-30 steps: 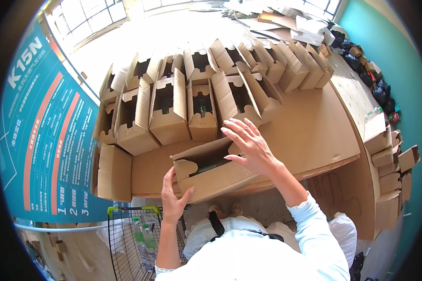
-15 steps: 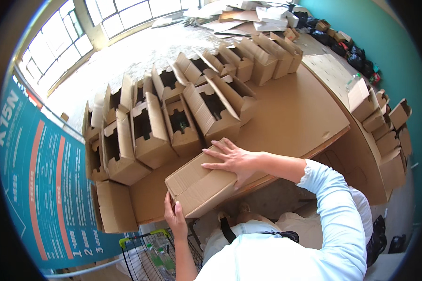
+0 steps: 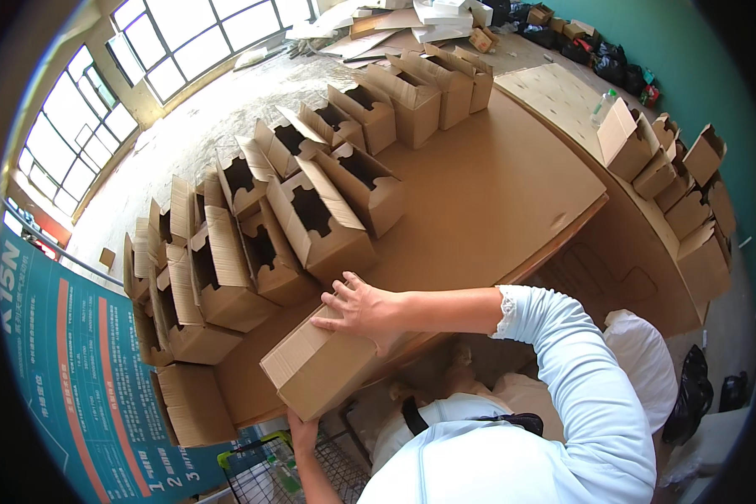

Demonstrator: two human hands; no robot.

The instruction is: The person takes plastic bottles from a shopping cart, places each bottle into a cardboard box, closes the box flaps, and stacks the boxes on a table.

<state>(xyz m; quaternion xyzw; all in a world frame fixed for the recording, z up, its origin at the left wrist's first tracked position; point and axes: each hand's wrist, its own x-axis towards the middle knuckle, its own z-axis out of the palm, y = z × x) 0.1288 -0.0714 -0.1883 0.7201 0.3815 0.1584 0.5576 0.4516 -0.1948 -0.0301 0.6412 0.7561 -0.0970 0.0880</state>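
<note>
A closed brown cardboard box [image 3: 326,375] is tilted at the near edge of the cardboard-covered table, between my two hands. My right hand [image 3: 359,312] lies over its upper face with the fingers spread and curled over the far edge. Below the box's near lower end is my left hand [image 3: 304,430], its fingertips hidden by the box. Just beyond stand rows of open-topped cardboard boxes [image 3: 332,244], their flaps raised and their insides dark.
A lone box [image 3: 195,403] sits at the table's near left corner. Below it is a black wire basket [image 3: 311,470] with green-tinted bottles. More open boxes [image 3: 704,252] stand on a board at the right. A teal printed banner [image 3: 76,378] borders the left, and black bags [image 3: 609,67] lie by the far wall.
The box has been rolled onto its edge, so a side face shows more and the top less. My left hand has slid from its left end to underneath. The whole view has shifted.
</note>
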